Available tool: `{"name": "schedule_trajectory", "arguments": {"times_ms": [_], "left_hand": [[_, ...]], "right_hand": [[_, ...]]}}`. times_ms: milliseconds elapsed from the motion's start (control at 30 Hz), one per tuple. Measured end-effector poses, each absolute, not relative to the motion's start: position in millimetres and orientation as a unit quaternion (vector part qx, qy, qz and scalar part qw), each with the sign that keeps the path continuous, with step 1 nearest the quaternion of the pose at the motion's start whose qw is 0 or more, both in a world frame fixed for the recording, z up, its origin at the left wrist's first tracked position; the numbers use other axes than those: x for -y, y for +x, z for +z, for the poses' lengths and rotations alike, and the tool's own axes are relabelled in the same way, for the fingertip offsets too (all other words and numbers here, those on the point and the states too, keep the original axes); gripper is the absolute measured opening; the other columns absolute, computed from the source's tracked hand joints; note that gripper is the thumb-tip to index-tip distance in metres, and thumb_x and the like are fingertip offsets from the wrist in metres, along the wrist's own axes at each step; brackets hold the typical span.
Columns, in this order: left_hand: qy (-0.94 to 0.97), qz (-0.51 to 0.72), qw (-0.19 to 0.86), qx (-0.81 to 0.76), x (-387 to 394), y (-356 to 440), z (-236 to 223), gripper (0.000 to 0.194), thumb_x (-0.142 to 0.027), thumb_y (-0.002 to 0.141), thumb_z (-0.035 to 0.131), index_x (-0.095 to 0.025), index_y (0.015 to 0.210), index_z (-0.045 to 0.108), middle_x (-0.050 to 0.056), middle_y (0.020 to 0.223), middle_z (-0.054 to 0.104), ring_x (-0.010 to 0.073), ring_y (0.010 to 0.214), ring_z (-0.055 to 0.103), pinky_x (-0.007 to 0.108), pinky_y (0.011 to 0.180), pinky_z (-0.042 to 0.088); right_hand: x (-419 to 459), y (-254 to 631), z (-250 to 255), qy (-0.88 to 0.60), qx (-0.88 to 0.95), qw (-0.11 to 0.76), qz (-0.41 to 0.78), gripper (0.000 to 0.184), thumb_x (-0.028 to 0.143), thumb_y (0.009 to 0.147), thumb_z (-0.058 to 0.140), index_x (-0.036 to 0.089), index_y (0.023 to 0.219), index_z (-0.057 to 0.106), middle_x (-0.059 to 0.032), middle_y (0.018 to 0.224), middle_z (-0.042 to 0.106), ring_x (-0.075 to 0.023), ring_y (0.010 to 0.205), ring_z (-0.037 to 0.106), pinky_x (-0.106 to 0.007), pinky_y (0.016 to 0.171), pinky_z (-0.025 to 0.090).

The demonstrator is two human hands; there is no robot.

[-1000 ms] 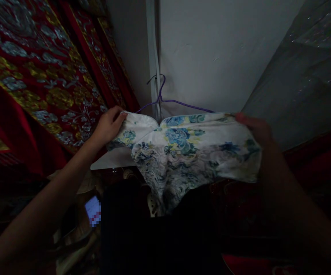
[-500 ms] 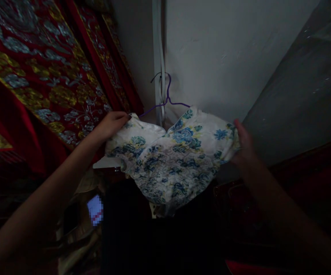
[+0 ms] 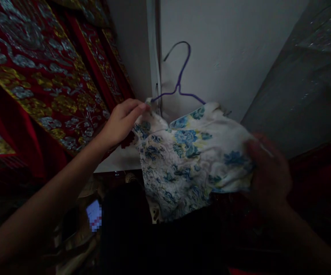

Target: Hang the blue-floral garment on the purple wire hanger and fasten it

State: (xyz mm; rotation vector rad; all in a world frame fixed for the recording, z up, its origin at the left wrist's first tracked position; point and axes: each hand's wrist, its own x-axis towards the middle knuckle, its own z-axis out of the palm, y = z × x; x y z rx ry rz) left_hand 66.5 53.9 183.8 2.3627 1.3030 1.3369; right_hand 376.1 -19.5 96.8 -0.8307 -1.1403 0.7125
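Observation:
A white blouse (image 3: 179,160) with blue and green flowers hangs on a purple wire hanger (image 3: 179,82) in front of me. The hanger's hook stands free of the white cords beside it. My left hand (image 3: 125,120) is closed on the blouse's left shoulder, at the end of the hanger. My right hand (image 3: 268,172), somewhat blurred, grips the sleeve on the right and holds it out to the side. The blouse's lower part bunches above my dark clothing.
Red cloth with gold and silver embroidery (image 3: 56,80) hangs at the left. A pale wall (image 3: 225,46) stands behind the hanger, with clear plastic sheeting (image 3: 305,84) at the right. A lit screen or card (image 3: 93,214), partly pixelated, lies low on the left.
The hanger's hook has come away from the cords and moved up, right and closer. The blouse has shifted right and tilted. My right hand has moved right and down.

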Motion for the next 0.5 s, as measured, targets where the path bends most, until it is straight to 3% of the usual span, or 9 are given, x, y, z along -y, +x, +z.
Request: {"name": "schedule_trajectory", "arguments": {"times_ms": [100, 200, 267, 367, 433, 500], "left_hand": [[0.738, 0.394, 0.305, -0.456, -33, 80, 182, 0.061, -0.058, 0.101, 0.028, -0.016, 0.098, 0.071, 0.013, 0.099, 0.072, 0.0246, 0.093, 0.068, 0.041, 0.084, 0.056], [0.642, 0.379, 0.486, -0.457, -8, 83, 178, 0.039, -0.05, 0.096, 0.046, -0.018, 0.092, 0.068, 0.009, 0.083, 0.066, 0.0194, 0.075, 0.065, 0.035, 0.07, 0.056], [0.591, 0.374, 0.548, -0.459, 9, 75, 174, 0.021, -0.039, 0.089, 0.06, -0.02, 0.093, 0.066, 0.002, 0.07, 0.054, 0.0122, 0.056, 0.052, 0.028, 0.053, 0.047], [0.577, 0.345, 0.549, -0.496, 32, 52, 169, 0.02, -0.039, 0.083, 0.068, -0.022, 0.094, 0.065, -0.006, 0.06, 0.032, 0.0062, 0.042, 0.023, 0.022, 0.037, 0.022], [0.584, 0.334, 0.516, -0.53, 41, 33, 171, 0.024, -0.047, 0.084, 0.067, -0.024, 0.089, 0.065, -0.007, 0.058, 0.025, 0.0056, 0.042, 0.014, 0.021, 0.037, 0.014], [0.596, 0.311, 0.481, -0.562, 44, 12, 178, 0.03, -0.054, 0.084, 0.065, -0.024, 0.084, 0.066, -0.007, 0.056, 0.023, 0.0059, 0.042, 0.012, 0.022, 0.037, 0.012]], "right_hand": [[54, 352, 90, -0.245, 0.772, 0.52, 0.273, 0.019, 0.049, 0.091, 0.063, 0.035, 0.103, 0.067, 0.0012, 0.07, 0.061, -0.0167, 0.054, 0.057, -0.028, 0.045, 0.046], [60, 334, 88, -0.075, 0.901, 0.348, 0.247, 0.036, 0.049, 0.097, 0.055, 0.026, 0.123, 0.062, -0.0057, 0.093, 0.072, -0.0206, 0.082, 0.07, -0.032, 0.07, 0.057], [47, 332, 86, -0.054, 0.909, 0.343, 0.229, 0.028, 0.039, 0.101, 0.051, 0.022, 0.12, 0.064, -0.0065, 0.096, 0.073, -0.0188, 0.088, 0.07, -0.031, 0.076, 0.056], [9, 339, 79, -0.158, 0.87, 0.431, 0.181, 0.016, 0.026, 0.1, 0.054, 0.024, 0.109, 0.067, -0.0045, 0.094, 0.071, -0.0171, 0.087, 0.068, -0.031, 0.078, 0.054], [-20, 344, 72, -0.246, 0.819, 0.495, 0.154, 0.02, 0.029, 0.098, 0.058, 0.026, 0.115, 0.066, -0.0063, 0.107, 0.069, -0.0202, 0.101, 0.066, -0.036, 0.089, 0.054], [-47, 344, 63, -0.299, 0.783, 0.519, 0.168, 0.035, 0.038, 0.096, 0.06, 0.028, 0.129, 0.061, -0.0093, 0.129, 0.062, -0.0247, 0.121, 0.06, -0.045, 0.103, 0.049]]}}
